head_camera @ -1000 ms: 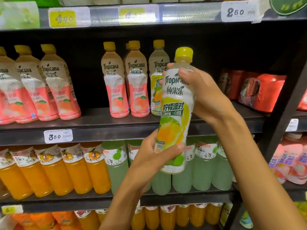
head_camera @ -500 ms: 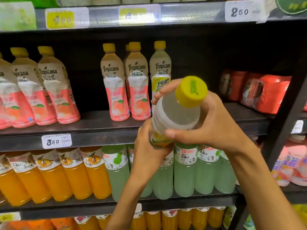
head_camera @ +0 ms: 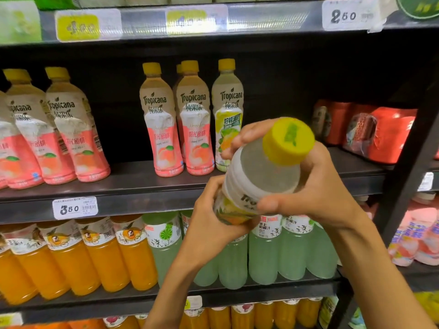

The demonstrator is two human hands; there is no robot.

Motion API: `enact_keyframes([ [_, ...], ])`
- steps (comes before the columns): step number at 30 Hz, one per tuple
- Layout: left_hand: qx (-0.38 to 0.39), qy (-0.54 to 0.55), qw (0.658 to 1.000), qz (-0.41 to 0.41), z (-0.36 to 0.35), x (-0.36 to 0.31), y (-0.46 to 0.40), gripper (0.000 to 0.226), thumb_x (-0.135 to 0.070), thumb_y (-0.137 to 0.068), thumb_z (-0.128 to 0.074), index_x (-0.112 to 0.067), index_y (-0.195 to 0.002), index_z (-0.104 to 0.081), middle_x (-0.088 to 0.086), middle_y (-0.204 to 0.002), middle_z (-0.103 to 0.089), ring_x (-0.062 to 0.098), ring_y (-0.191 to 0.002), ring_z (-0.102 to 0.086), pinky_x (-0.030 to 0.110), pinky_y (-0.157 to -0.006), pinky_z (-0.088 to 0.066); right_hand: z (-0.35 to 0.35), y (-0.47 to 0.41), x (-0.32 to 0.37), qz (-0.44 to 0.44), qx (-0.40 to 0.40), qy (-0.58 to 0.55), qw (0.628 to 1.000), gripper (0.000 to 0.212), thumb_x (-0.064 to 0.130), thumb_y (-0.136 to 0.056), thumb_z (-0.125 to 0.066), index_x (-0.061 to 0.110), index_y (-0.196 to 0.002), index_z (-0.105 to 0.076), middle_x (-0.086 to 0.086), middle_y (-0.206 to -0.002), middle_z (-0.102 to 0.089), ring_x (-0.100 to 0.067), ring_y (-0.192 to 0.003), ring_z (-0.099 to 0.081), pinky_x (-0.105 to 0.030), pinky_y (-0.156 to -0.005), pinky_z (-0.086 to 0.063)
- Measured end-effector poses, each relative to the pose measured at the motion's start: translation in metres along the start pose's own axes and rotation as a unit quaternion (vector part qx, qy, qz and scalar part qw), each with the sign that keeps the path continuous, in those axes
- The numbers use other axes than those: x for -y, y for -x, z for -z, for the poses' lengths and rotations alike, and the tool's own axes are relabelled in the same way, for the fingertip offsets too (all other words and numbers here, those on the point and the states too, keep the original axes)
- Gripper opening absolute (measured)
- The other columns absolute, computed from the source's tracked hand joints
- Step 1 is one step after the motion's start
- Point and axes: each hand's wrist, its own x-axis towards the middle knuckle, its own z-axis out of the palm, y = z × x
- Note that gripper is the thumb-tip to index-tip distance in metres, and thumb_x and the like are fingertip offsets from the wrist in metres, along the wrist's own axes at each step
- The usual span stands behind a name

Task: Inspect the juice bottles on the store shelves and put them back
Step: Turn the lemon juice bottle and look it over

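Observation:
A Tropicana lemon juice bottle (head_camera: 259,176) with a yellow cap (head_camera: 288,140) is tipped toward me, cap end nearest the camera. My right hand (head_camera: 318,186) grips its upper body, fingers behind and thumb in front. My left hand (head_camera: 213,224) holds the lower part and hides the base. Another lemon bottle (head_camera: 226,108) stands on the middle shelf (head_camera: 133,184), just behind the held one. Pink peach Tropicana bottles (head_camera: 161,124) stand beside it, and more (head_camera: 71,129) stand at the left.
Orange juice bottles (head_camera: 99,255) and pale green lime bottles (head_camera: 266,252) fill the lower shelf. Red packs (head_camera: 380,131) sit at the right of the middle shelf. A black upright post (head_camera: 408,157) borders the bay. A gap lies on the middle shelf right of the lemon bottle.
The bottle has gone from upright with its label facing me to tipped with the cap pointing at me. Both hands kept their hold and sank slightly.

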Motion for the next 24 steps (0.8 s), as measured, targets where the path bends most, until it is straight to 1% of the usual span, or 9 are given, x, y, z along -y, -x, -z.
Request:
enact_keyframes([
  [3, 0.047, 0.016, 0.999, -0.010, 0.002, -0.002, 0.005, 0.051, -0.024, -0.062, -0.085, -0.028, -0.106, -0.059, -0.005, -0.101, -0.071, 0.009, -0.090, -0.069, 0.017, -0.075, -0.053, 0.003, -0.010, 0.001, -0.040, -0.016, -0.079, 0.996, 0.065, 0.049, -0.072, -0.077, 0.012, -0.119, -0.054, 0.003, -0.116, -0.064, -0.020, -0.106, -0.064, -0.033, -0.087, -0.051],
  [6, 0.060, 0.021, 0.998, -0.017, -0.001, -0.001, 0.006, 0.044, -0.032, -0.063, -0.081, -0.033, -0.104, -0.065, -0.007, -0.102, -0.072, 0.007, -0.093, -0.067, 0.015, -0.078, -0.050, 0.005, -0.012, -0.005, -0.068, -0.051, -0.121, 0.989, 0.051, 0.033, -0.070, -0.078, 0.011, -0.111, -0.057, -0.003, -0.104, -0.069, -0.023, -0.095, -0.068, -0.036, -0.082, -0.053],
  [9, 0.020, 0.057, 0.998, -0.014, -0.008, 0.000, 0.007, 0.048, -0.040, -0.062, -0.078, -0.028, -0.107, -0.063, -0.009, -0.102, -0.072, 0.003, -0.093, -0.066, 0.012, -0.078, -0.048, 0.004, -0.010, -0.011, -0.080, -0.129, -0.106, 0.983, 0.031, 0.023, -0.075, -0.065, 0.011, -0.104, -0.060, -0.004, -0.095, -0.069, -0.024, -0.088, -0.068, -0.037, -0.077, -0.054],
  [12, -0.034, 0.076, 0.997, -0.009, -0.014, 0.001, 0.007, 0.064, -0.066, -0.060, -0.071, -0.027, -0.109, -0.059, -0.014, -0.102, -0.071, 0.001, -0.094, -0.066, 0.009, -0.078, -0.047, 0.003, -0.014, -0.013, -0.110, -0.194, -0.116, 0.968, 0.034, 0.033, -0.076, -0.066, 0.015, -0.105, -0.063, -0.005, -0.095, -0.070, -0.022, -0.089, -0.068, -0.037, -0.081, -0.056],
  [14, -0.035, 0.081, 0.996, -0.004, -0.015, -0.001, 0.007, 0.063, -0.073, -0.063, -0.062, -0.029, -0.108, -0.061, -0.014, -0.104, -0.071, 0.002, -0.097, -0.066, 0.009, -0.079, -0.047, 0.007, -0.015, -0.014, -0.128, -0.191, -0.127, 0.965, 0.041, 0.041, -0.077, -0.062, 0.016, -0.109, -0.063, -0.004, -0.100, -0.071, -0.020, -0.094, -0.068, -0.038, -0.084, -0.056],
  [16, -0.001, 0.114, 0.993, 0.024, -0.014, -0.001, 0.008, 0.061, -0.077, -0.067, -0.057, -0.031, -0.106, -0.068, -0.010, -0.106, -0.072, 0.008, -0.101, -0.066, 0.015, -0.084, -0.049, 0.011, -0.018, -0.017, -0.128, -0.167, -0.130, 0.969, 0.053, 0.049, -0.079, -0.065, 0.013, -0.118, -0.059, -0.004, -0.106, -0.069, -0.021, -0.100, -0.065, -0.041, -0.088, -0.053],
  [18, 0.046, 0.162, 0.983, 0.076, -0.013, -0.001, 0.009, 0.066, -0.079, -0.065, -0.056, -0.029, -0.106, -0.070, -0.001, -0.106, -0.073, 0.017, -0.101, -0.068, 0.031, -0.091, -0.051, 0.012, -0.021, -0.021, -0.135, -0.142, -0.168, 0.966, 0.077, 0.061, -0.068, -0.073, 0.010, -0.123, -0.055, -0.008, -0.111, -0.067, -0.025, -0.103, -0.064, -0.045, -0.090, -0.053],
  [21, 0.081, 0.166, 0.975, 0.121, -0.015, -0.001, 0.009, 0.064, -0.074, -0.075, -0.051, -0.024, -0.109, -0.070, 0.006, -0.104, -0.073, 0.022, -0.097, -0.069, 0.041, -0.093, -0.051, 0.011, -0.024, -0.028, -0.157, -0.133, -0.306, 0.929, 0.074, 0.055, -0.058, -0.081, 0.012, -0.114, -0.059, -0.009, -0.101, -0.070, -0.025, -0.092, -0.070, -0.039, -0.078, -0.058],
  [24, 0.049, 0.134, 0.982, 0.127, -0.017, -0.003, 0.007, 0.048, -0.063, -0.087, -0.037, -0.035, -0.107, -0.069, -0.011, -0.107, -0.072, 0.005, -0.102, -0.066, 0.015, -0.084, -0.050, 0.011, -0.023, -0.032, -0.175, -0.181, -0.272, 0.929, 0.043, 0.045, -0.074, -0.077, 0.015, -0.103, -0.067, -0.009, -0.092, -0.070, -0.021, -0.082, -0.069, -0.034, -0.071, -0.058],
])
